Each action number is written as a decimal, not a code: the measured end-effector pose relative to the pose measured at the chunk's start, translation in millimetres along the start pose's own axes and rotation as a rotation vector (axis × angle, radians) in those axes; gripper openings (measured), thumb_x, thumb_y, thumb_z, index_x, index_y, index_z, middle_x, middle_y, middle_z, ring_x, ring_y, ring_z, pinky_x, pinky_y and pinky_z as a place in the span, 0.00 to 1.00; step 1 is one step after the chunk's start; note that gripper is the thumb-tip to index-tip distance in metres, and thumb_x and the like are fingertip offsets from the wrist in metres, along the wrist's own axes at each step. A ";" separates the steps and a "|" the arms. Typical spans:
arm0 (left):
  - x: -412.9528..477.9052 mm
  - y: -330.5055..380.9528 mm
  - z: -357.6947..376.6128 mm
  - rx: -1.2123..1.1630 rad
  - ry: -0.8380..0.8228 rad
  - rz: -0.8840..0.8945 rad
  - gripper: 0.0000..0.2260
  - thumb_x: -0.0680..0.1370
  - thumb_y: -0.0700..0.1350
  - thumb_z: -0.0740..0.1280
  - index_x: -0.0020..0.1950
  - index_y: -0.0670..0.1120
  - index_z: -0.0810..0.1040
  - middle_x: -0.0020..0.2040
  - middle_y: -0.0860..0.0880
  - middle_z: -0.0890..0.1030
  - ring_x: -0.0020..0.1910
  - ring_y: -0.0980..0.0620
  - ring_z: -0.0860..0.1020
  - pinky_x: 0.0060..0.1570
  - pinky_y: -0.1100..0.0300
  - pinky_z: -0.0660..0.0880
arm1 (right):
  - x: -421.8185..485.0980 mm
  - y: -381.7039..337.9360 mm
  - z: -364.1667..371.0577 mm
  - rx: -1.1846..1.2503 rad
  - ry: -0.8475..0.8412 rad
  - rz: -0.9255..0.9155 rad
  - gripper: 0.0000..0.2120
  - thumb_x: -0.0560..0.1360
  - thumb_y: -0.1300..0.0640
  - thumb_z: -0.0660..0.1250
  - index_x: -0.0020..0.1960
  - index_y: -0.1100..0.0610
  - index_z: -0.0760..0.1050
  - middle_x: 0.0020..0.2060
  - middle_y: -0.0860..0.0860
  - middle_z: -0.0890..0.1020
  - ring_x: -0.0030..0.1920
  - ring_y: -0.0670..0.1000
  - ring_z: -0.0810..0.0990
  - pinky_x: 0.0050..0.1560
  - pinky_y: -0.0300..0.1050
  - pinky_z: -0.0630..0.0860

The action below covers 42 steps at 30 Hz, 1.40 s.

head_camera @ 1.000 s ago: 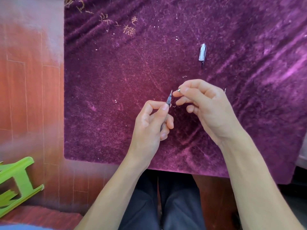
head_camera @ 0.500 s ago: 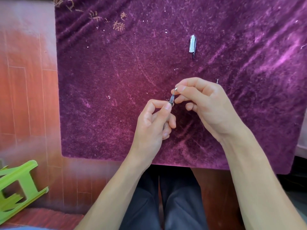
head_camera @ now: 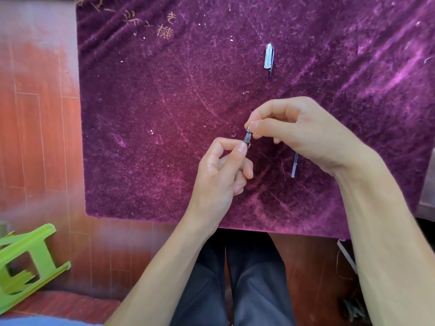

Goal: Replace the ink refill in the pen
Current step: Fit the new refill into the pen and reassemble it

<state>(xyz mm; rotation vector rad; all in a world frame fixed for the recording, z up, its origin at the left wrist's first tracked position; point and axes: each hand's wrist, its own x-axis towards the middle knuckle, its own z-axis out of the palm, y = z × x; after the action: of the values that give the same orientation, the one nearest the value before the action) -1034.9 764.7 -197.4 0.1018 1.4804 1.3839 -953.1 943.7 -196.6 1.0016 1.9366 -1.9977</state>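
Observation:
My left hand [head_camera: 221, 175] grips the pen barrel [head_camera: 246, 140], whose dark threaded end pokes up past the thumb; the rest of it is hidden in the fist. My right hand [head_camera: 299, 130] pinches the small metal pen tip [head_camera: 248, 128] with thumb and forefinger, right on top of the barrel's end. A thin clear refill [head_camera: 294, 165] lies on the purple cloth [head_camera: 164, 118] beneath my right wrist, partly hidden by the hand. The clear pen cap [head_camera: 268, 56] lies farther back on the cloth.
The purple cloth covers the table, its near edge just above my dark-trousered knees. To the left is red-brown wood floor with a green plastic stool [head_camera: 26, 260] tipped over at lower left.
My right hand has brought the metal tip onto the end of the barrel held in my left hand. The view shifted, and the refill under my right wrist has come into sight.

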 end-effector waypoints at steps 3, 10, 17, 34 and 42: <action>-2.5 0.2 2.7 -0.008 -0.009 -0.004 0.06 0.85 0.48 0.62 0.50 0.50 0.77 0.34 0.45 0.78 0.24 0.56 0.66 0.26 0.64 0.65 | -2.7 -0.5 -2.5 0.005 -0.005 -0.009 0.05 0.80 0.58 0.73 0.49 0.52 0.88 0.45 0.51 0.89 0.45 0.39 0.83 0.44 0.28 0.73; -4.3 -2.2 5.8 -0.014 -0.013 -0.014 0.06 0.84 0.50 0.63 0.50 0.51 0.77 0.34 0.47 0.78 0.25 0.57 0.67 0.27 0.65 0.66 | -10.3 4.3 -3.2 0.018 -0.043 -0.039 0.07 0.81 0.61 0.72 0.47 0.53 0.87 0.39 0.41 0.88 0.40 0.33 0.82 0.44 0.25 0.74; -5.5 -3.9 5.3 -0.028 -0.019 -0.011 0.07 0.84 0.50 0.62 0.51 0.51 0.78 0.34 0.47 0.78 0.24 0.57 0.67 0.27 0.65 0.66 | -14.7 14.1 5.3 0.099 -0.021 -0.041 0.06 0.82 0.59 0.71 0.51 0.53 0.87 0.43 0.46 0.88 0.46 0.39 0.83 0.45 0.27 0.74; -8.6 -6.8 4.8 -0.061 0.028 0.015 0.08 0.85 0.48 0.62 0.49 0.50 0.78 0.34 0.48 0.78 0.24 0.57 0.67 0.26 0.64 0.66 | -25.8 27.2 57.1 0.456 0.267 0.019 0.04 0.79 0.58 0.77 0.45 0.54 0.85 0.34 0.44 0.84 0.34 0.38 0.81 0.40 0.29 0.75; -11.6 -1.8 4.8 -0.079 0.004 0.019 0.08 0.85 0.48 0.62 0.49 0.50 0.78 0.34 0.47 0.78 0.24 0.57 0.68 0.26 0.64 0.66 | -31.8 22.6 61.7 0.506 0.241 0.021 0.09 0.83 0.56 0.70 0.56 0.50 0.89 0.39 0.47 0.84 0.40 0.43 0.79 0.46 0.45 0.72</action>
<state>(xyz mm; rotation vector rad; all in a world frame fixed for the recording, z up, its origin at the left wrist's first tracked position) -1025.5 759.6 -190.7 0.0642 1.4296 1.4567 -936.9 872.7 -201.6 1.4241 1.5299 -2.5207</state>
